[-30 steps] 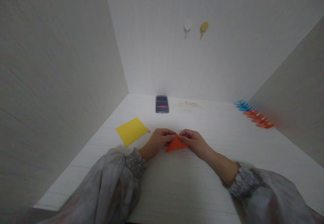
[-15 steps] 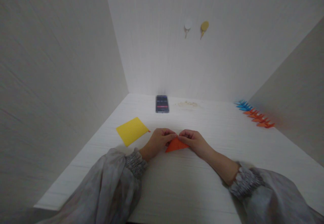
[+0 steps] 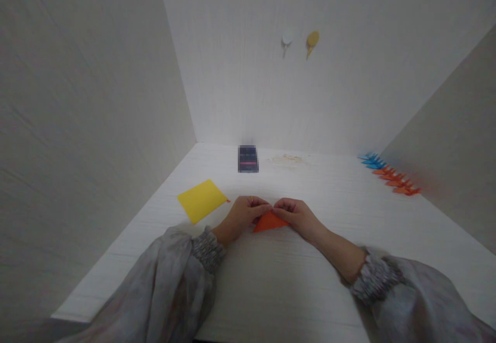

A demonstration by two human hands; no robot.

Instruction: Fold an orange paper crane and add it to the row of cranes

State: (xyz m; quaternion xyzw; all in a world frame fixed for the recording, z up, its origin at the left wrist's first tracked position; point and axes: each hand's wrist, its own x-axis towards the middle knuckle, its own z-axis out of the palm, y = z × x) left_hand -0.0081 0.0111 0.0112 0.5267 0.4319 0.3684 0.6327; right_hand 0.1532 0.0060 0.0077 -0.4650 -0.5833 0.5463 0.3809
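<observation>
An orange paper [image 3: 268, 222], folded into a triangle, lies on the white table [image 3: 279, 281] in the middle of the view. My left hand [image 3: 242, 216] pinches its upper left edge with curled fingers; a ring shows on one finger. My right hand [image 3: 296, 215] pinches the upper right edge, its fingertips meeting those of the left at the triangle's top point. Both sleeves are grey and gathered at the wrist.
A yellow paper sheet [image 3: 201, 200] lies to the left of my hands with an orange edge under it. A dark phone [image 3: 248, 158] rests near the back wall. Folded blue pieces [image 3: 371, 161] and orange pieces [image 3: 397, 183] line the right wall. Two hooks [image 3: 300, 43] hang on the back wall.
</observation>
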